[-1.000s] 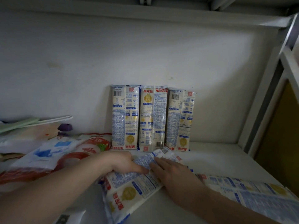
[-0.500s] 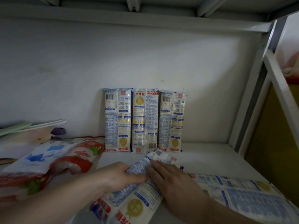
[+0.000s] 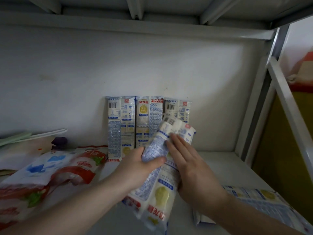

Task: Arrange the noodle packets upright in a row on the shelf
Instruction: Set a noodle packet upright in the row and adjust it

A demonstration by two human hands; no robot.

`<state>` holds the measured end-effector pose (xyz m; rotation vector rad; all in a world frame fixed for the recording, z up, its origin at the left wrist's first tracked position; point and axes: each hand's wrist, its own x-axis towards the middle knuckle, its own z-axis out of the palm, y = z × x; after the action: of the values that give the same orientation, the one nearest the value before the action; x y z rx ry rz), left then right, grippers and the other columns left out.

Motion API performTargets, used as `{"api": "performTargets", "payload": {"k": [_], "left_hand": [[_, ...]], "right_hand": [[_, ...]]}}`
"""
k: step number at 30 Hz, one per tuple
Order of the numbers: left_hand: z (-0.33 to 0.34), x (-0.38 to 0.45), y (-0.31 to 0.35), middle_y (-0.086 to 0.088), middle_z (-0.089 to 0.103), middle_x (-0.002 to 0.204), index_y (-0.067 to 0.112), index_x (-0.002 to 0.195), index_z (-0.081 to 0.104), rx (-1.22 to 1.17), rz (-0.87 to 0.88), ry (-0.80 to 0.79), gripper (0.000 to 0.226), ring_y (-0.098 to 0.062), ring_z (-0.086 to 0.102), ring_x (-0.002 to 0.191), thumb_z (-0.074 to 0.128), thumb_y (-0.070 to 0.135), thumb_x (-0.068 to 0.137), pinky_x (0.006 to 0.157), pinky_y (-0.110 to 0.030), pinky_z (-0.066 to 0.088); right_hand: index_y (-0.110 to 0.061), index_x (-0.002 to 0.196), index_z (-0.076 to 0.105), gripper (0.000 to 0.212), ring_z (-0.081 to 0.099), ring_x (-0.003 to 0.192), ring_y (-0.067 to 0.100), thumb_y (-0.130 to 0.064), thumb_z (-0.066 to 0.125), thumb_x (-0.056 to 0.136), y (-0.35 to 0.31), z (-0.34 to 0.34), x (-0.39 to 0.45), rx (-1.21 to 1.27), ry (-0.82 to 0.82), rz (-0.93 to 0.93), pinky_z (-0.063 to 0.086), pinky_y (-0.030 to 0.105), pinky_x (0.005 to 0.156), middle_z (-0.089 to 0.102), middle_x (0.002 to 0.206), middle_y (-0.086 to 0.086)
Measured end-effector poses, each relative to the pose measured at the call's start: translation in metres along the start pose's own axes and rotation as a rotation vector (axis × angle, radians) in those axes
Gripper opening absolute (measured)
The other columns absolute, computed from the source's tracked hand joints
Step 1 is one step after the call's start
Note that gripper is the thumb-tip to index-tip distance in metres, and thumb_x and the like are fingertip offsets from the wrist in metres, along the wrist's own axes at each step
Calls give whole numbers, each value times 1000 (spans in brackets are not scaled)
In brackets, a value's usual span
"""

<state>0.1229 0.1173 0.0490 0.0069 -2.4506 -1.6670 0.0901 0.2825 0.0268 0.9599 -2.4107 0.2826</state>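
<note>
Three white-and-blue noodle packets stand upright in a row against the back wall: the left one [image 3: 120,128], the middle one [image 3: 147,119] and the right one [image 3: 177,108]. A further noodle packet [image 3: 160,187] is lifted off the shelf and tilted, its top end in front of the right standing packet. My left hand [image 3: 142,168] grips it round its left side, thumb across the front. My right hand [image 3: 188,165] holds its right side with fingers laid flat along it. More noodle packets [image 3: 260,206] lie flat at the front right.
Red-and-white and blue-and-white bags [image 3: 50,168] lie piled on the left of the white shelf [image 3: 225,165]. Flat pale items [image 3: 32,134] sit behind them. A white metal upright [image 3: 254,106] bounds the shelf on the right, and the shelf above [image 3: 152,26] is close overhead.
The packet lay flat on the shelf under both hands; now both hands have raised it and swung its top end up toward the standing row.
</note>
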Motion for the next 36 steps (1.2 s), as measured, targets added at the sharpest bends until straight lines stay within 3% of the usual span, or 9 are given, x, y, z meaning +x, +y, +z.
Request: {"api": "performTargets", "payload": {"k": [3,5,8,12,15,20,27,32,36], "left_hand": [[16,8,3,5,70,89,23,104,59,88,161,201,20,-6,66,74,63,32,87,60,-13,50],[27,12,1,5,68,93,20,102,55,171,303,332,19,-9,64,79,62,30,88,64,-19,47],[40,14,-5,5,64,82,20,92,47,253,494,387,15,-15,62,75,60,27,88,59,-27,41],[64,6,-11,2,65,102,29,114,47,369,661,319,31,-12,61,93,49,20,84,73,-20,47],[83,-6,-12,10,57,125,27,129,46,351,673,141,46,2,50,115,52,11,87,93,-11,43],[85,-4,-13,20,50,137,29,133,51,315,729,28,47,9,40,127,62,21,88,107,-13,34],[75,12,2,20,48,108,35,109,44,252,432,186,49,5,50,98,76,40,72,80,-9,42],[66,46,15,12,68,89,27,93,59,111,55,-276,49,1,66,77,65,63,61,67,-16,54],[81,64,10,8,69,70,23,74,62,42,80,-169,26,-2,65,59,71,47,74,52,-12,50]], "right_hand": [[-17,152,10,82,-1,145,2,-10,51,81,-12,-13,-2,229,-38,134,13,17,117,-4,158,-10],[-33,138,28,66,27,126,-14,-7,53,82,-24,-21,-2,476,-46,284,24,-3,97,27,141,-25],[-24,98,58,22,62,91,-1,-21,60,76,-27,-24,9,1065,-43,512,45,10,76,66,90,-15],[-6,88,66,26,70,76,16,-30,71,79,-10,-15,16,1574,74,743,55,25,64,72,77,4],[-9,104,66,47,73,89,28,-41,74,70,1,-7,8,1603,235,840,56,45,85,75,95,15],[-7,107,66,51,71,94,31,-29,75,62,22,-7,-2,1611,307,868,56,44,85,74,100,17],[-9,113,64,33,71,94,34,-14,67,81,53,-30,-6,1630,140,810,59,45,77,72,105,17],[-13,112,62,35,72,92,31,-18,65,78,80,-46,5,1613,-6,727,61,43,72,73,104,14],[-16,113,61,31,72,91,28,-18,64,82,97,-41,16,1574,-30,716,61,42,71,74,103,10]]}}
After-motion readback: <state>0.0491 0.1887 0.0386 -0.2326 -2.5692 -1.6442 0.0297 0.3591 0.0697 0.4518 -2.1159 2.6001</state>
